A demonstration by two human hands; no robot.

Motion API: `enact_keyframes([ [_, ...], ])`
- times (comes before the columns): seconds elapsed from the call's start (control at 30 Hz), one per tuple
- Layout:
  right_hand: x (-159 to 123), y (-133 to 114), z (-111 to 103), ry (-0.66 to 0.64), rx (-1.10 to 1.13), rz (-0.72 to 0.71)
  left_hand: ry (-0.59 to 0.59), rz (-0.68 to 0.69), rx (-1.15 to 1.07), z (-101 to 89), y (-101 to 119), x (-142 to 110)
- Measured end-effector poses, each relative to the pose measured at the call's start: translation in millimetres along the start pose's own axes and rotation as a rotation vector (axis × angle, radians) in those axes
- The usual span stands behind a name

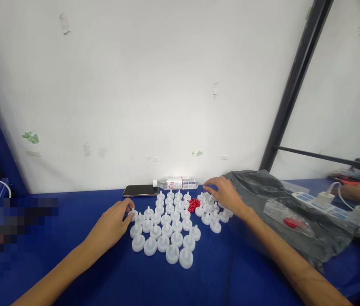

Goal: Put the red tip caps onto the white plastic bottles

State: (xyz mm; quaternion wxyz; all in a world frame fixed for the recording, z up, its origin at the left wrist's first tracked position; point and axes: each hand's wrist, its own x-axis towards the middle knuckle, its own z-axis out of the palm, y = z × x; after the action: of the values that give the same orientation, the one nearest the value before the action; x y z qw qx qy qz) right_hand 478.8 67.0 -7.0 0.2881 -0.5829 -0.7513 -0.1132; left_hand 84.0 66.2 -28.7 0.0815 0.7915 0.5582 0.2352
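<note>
Left hand [111,221] pinching a white cap [133,213]; right hand [225,193] at the smaller cap cluster [215,226], its grip indeterminable. Between the hands, on the counter [148,280]: the main cap cluster [167,230] and red pieces [194,205].

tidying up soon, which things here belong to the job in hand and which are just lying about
Seemingly part of the job:
white caps, left hand and right hand at them
red pieces beside them
clear bag with something red inside, perhaps

Probably just lying about:
phone
bottle
grey plastic sheet
power strip
</note>
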Motion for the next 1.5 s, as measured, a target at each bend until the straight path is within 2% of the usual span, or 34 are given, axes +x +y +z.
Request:
enact_keyframes([
  [0.17, -2.4, -15.8, 6.2, -0.093, 0.035, -0.122, 0.02, 0.004, -0.037, -2.5, 2.1, 0.6],
  [0.3, -5.6, -15.7, 13.7, -0.155, 0.031, -0.196, 0.072, 0.005, -0.069, -5.3, 8.3, -0.1],
  [0.63, -6.1, -16.4, 17.4, -0.219, -0.003, -0.14, 0.187, 0.053, -0.125, -6.3, 20.2, -5.5],
  [0.97, -7.8, -18.5, 19.3, -0.217, -0.019, -0.147, 0.139, 0.075, -0.134, -3.7, 20.9, -6.2],
  [1.17, -7.8, -22.3, 8.9, -0.151, 0.006, -0.15, 0.102, 0.094, -0.144, -7.3, 26.0, -7.6],
  [1.3, -7.4, -30.0, -0.4, -0.002, 0.09, -0.169, 0.137, 0.2, -0.136, -7.6, 32.0, -11.3],
  [1.43, -13.9, -59.2, -4.2, 0.174, 0.191, -0.269, 0.121, 0.276, -0.14, -6.7, 39.3, -17.8],
  [1.5, -19.5, -81.1, -4.6, 0.203, 0.269, -0.377, 0.112, 0.3, -0.162, -3.8, 40.9, -20.8],
])
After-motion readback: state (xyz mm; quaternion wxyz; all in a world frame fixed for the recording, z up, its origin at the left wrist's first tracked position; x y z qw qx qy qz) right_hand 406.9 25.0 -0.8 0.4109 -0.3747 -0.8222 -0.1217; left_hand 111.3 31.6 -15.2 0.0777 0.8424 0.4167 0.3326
